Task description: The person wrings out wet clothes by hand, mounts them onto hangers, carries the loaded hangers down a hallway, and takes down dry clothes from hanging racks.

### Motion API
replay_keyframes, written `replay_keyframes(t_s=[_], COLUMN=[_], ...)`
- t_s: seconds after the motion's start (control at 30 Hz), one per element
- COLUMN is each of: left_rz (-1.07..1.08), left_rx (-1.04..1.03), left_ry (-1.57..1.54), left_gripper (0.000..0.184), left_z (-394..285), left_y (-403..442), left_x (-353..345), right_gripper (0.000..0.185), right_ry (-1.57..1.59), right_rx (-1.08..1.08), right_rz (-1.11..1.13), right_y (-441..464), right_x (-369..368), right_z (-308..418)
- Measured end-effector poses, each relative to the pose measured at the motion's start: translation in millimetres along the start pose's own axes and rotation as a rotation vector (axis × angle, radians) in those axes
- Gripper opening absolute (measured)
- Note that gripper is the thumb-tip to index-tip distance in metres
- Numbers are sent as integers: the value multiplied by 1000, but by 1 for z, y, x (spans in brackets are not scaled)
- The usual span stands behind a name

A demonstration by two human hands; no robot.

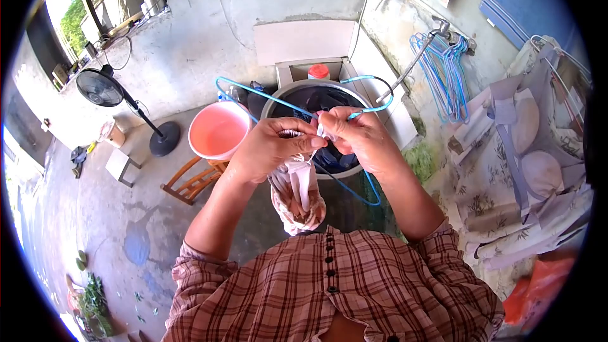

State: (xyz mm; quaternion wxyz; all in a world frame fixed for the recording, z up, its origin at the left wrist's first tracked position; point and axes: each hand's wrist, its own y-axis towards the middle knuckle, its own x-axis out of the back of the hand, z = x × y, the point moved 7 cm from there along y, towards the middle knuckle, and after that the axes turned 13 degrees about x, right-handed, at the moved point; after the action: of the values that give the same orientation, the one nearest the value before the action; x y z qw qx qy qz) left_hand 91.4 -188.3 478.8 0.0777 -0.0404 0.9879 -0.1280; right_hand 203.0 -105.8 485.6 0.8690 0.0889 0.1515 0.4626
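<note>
Both hands meet in front of my chest, above a large metal basin (273, 105) holding dark wet cloth. My left hand (273, 145) pinches a pale garment (300, 185) between thumb and fingers; the garment hangs below it, light with brownish patches. My right hand (360, 133) is closed on the upper part of the same garment, close to my left fingertips. A blue wire hanger (375, 197) lies around and behind both hands, its hook end curving at the right. Where the hanger passes behind the fingers is hidden.
A pink bucket (220, 130) rests on a wooden chair (190, 180) at the left. Beyond are a black fan (166, 139) and a small stool (120, 166). Blue hangers (443, 76) hang from a tap (441, 25) at the right, near hanging clothes (506, 171).
</note>
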Motion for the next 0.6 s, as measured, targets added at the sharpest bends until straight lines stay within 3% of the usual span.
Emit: replay_keyframes(t_s=[0.1,0.13,0.23,0.37,0.4,0.53,0.6], left_rz=[-34,-45,-79,-202,-229,-295,-333], left_rx=[-39,-41,-46,-106,-117,-209,-225], left_ry=[-19,-37,-54,33,-3,-119,-133], left_gripper=[17,17,17,15,14,13,11], left_z=[-1,-1,-1,-6,-6,-9,-13], left_y=[-2,-3,-6,-10,-10,-14,-20], left_x=[2,4,4,12,16,32,37], right_gripper=[24,22,20,19,12,17,16], right_ry=[224,44,-84,-40,-47,34,16], right_rx=[-37,66,108,106,91,-23,43], right_rz=[46,51,-38,-67,-15,80,-34], right_y=[-1,-1,-4,-6,-7,-10,-13], right_x=[4,-1,-1,4,4,2,10], right_z=[-3,8,13,11,9,0,2])
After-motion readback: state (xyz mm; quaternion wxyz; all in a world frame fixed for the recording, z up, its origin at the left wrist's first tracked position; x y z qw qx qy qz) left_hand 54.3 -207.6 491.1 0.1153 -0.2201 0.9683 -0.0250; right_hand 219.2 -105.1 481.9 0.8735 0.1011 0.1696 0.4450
